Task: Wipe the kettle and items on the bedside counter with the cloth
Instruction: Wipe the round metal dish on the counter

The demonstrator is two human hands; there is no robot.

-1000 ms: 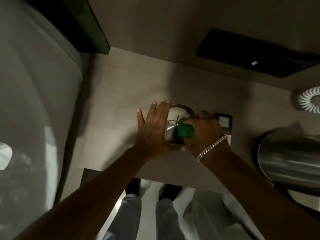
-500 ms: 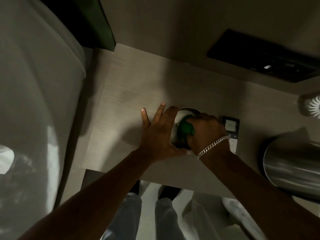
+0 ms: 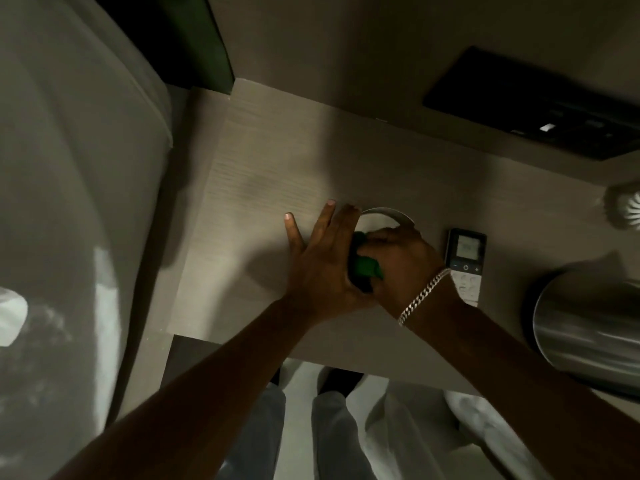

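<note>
One bed [image 3: 62,202] with pale linen fills the left side of the view; its edge runs beside the table. One table [image 3: 277,174] of light wood grain carries every item listed below; its near edge lies above the person's two trouser legs and two dark shoes.

One metal kettle [image 3: 588,323] stands at the right edge of the view, on the table, only partly in frame; its brushed steel body is blurred. One black wall panel [image 3: 533,105] sits on the wall above the table, with one small lit mark on it.

Two hands are in view, both over one round metal cup [image 3: 388,216] near the middle of the table; only the far rim of the cup shows. The left hand [image 3: 322,265] lies against the left side of the cup with fingers spread and extended; it is open and braces the cup rather than wrapping it. The right hand [image 3: 401,261] is closed around one green cloth [image 3: 365,268], pressing it into or onto the cup; whether the cloth is inside the cup cannot be told. One silver chain bracelet [image 3: 424,296] circles the right wrist.

One remote control [image 3: 465,265] lies flat on the table just right of the right hand, between the cup and the kettle; it has one small screen. One white coiled cord [image 3: 627,209] shows at the far right edge.
</note>
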